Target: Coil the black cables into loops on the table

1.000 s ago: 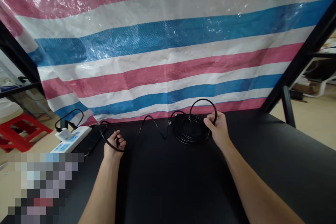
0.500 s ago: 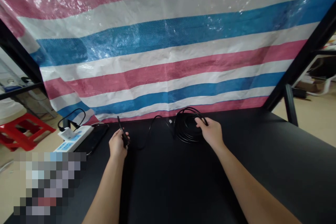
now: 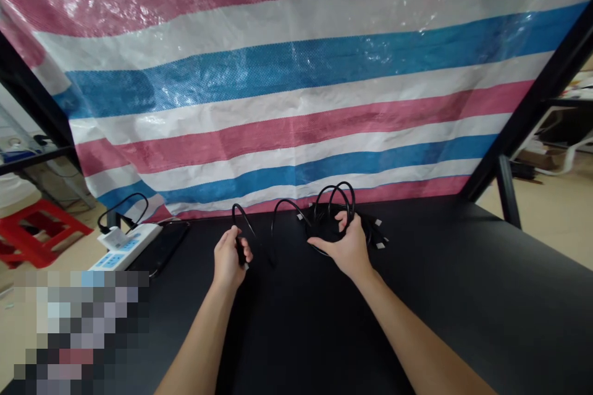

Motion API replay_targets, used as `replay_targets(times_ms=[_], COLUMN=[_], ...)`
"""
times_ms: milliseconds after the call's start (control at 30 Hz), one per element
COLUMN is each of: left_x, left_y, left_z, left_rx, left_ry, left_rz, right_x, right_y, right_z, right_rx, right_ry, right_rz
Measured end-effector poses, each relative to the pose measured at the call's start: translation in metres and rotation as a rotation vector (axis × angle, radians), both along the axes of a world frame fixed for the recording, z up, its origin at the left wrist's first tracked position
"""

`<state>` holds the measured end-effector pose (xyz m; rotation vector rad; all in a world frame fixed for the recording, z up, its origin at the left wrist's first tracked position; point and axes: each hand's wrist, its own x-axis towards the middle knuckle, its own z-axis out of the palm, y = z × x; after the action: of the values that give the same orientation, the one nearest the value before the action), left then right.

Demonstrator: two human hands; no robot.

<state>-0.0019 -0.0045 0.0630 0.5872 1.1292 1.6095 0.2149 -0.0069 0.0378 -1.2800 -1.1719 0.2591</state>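
Observation:
My left hand (image 3: 230,254) is closed around a black cable end, with a small pale metal tip showing below the fingers. From it the black cable (image 3: 278,202) arcs over the tabletop toward a loose coil. At that coil, my right hand (image 3: 346,245) has its fingers curled around several raised cable loops (image 3: 343,185), the thumb held apart and pointing left. More black cable lies behind and under this hand, partly hidden. Pale metal plugs stick out to its right, one plug (image 3: 380,245) near the hand, and another plug (image 3: 300,216) lies on the left side.
A black tabletop (image 3: 463,271) carries everything. On the left are a white power strip (image 3: 139,241) with a charger (image 3: 113,238) and a dark flat device (image 3: 162,250). Behind hangs a striped plastic sheet (image 3: 296,99). A red stool (image 3: 41,228) stands beyond the left edge.
My right hand has shifted left and turned, its thumb now apart, and the loops stand higher. Plugs show at the coil's right. My left hand has moved right, closer to the coil.

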Motion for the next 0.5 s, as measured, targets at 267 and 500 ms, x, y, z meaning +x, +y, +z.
replay_targets(times_ms=[267,500], left_x=[0.006,0.011], left_y=[-0.002,-0.002], left_z=[0.003,-0.004], left_rx=[-0.046,-0.067], left_ry=[-0.044,0.061], left_rz=[-0.001,0.025], right_x=[0.012,0.017], right_y=[0.002,0.013], right_z=[0.002,0.007], right_rx=[-0.091,-0.080], right_ry=[0.098,0.529], right_rz=[-0.172,0.064])
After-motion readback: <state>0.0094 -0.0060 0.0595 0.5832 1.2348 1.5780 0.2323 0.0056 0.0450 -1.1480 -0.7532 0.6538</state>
